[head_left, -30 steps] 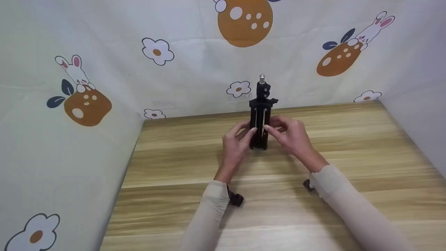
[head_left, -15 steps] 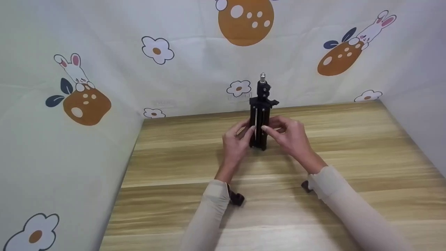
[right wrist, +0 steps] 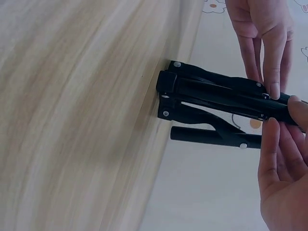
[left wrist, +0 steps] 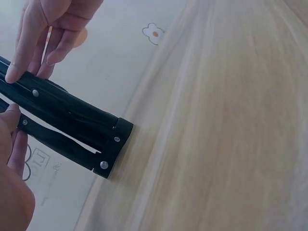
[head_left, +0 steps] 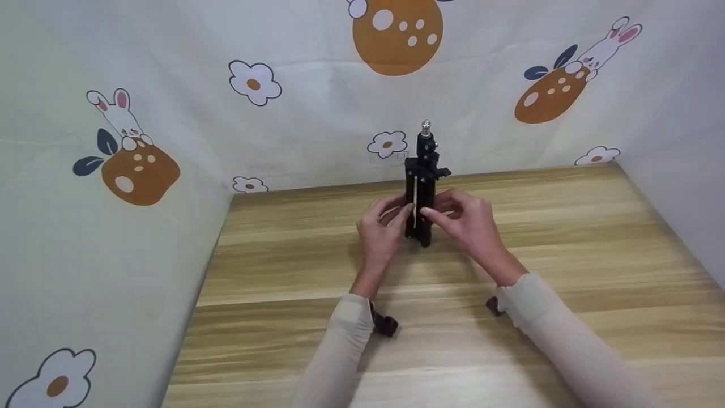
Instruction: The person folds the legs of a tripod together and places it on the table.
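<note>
A black folding light stand point(head_left: 419, 195) stands upright at the back of the table, its legs folded and a silver stud point(head_left: 426, 128) on top. My left hand point(head_left: 380, 229) pinches its left side, thumb in front and fingers behind. My right hand point(head_left: 467, 224) grips the other side, the thumb lying across a front leg. A side knob point(head_left: 444, 172) sticks out to the right. In the right wrist view, a lower leg tube point(right wrist: 204, 135) sits slightly apart from the riveted braces. Close up, my left hand point(left wrist: 14, 168) and right hand point(right wrist: 284, 178) both hold the legs midway up.
The wooden table point(head_left: 283, 272) runs back to a printed cloth wall point(head_left: 317, 113) close behind the stand. More cloth walls rise at the left and right. Small black devices point(head_left: 386, 326) show at both cuffs.
The light stand has turned a little about its upright axis, so its legs and knob face differently. My right hand has shifted slightly left with it; my left hand stays nearly in place.
</note>
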A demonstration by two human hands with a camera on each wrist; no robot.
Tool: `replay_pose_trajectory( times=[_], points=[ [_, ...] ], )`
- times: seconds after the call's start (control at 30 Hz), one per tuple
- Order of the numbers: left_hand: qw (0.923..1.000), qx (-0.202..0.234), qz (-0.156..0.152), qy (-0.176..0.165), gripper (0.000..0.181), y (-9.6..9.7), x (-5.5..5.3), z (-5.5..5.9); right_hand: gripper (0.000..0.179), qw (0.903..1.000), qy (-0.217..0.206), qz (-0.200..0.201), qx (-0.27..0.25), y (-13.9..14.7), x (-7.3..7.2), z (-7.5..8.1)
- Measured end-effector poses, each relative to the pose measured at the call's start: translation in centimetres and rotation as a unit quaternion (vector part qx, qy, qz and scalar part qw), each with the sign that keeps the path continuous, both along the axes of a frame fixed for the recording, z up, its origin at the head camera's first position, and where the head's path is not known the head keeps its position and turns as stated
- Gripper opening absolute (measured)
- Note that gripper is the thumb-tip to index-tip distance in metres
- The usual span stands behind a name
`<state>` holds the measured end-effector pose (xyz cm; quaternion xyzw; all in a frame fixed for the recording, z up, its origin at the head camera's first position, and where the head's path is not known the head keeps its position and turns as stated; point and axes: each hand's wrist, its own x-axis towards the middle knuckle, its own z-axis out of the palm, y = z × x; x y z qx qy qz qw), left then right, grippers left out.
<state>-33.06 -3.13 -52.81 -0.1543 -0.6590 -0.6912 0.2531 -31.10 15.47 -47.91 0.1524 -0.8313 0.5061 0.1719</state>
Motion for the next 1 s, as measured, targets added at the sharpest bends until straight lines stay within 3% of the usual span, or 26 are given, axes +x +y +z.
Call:
replay_pose_trajectory(
  times=[0.27,0.47,0.57,0.77,1.0],
  points=[
    [0.9998,0.006,-0.004,-0.019,0.022,-0.3,-0.1,0.1,0.029,0.9995,-0.014,0.022,-0.019,0.5,-0.5,0.0],
    [0.9997,-0.007,-0.009,-0.022,0.021,-0.4,-0.2,0.0,0.025,0.9980,0.004,-0.008,-0.063,1.5,-1.5,-0.3],
    [0.9997,-0.015,-0.008,-0.020,0.020,-0.4,-0.1,-0.1,0.022,0.9981,-0.001,-0.001,-0.062,1.8,-2.1,-0.7],
    [0.9996,-0.025,-0.001,-0.013,0.021,-0.4,-0.2,-0.2,0.034,0.9971,-0.038,0.042,-0.050,1.5,-2.4,-1.0],
    [0.9998,-0.016,0.003,-0.012,0.022,-0.6,-0.4,-0.1,0.034,0.9980,-0.043,0.019,-0.041,1.1,-2.3,-1.1]
  ],
)
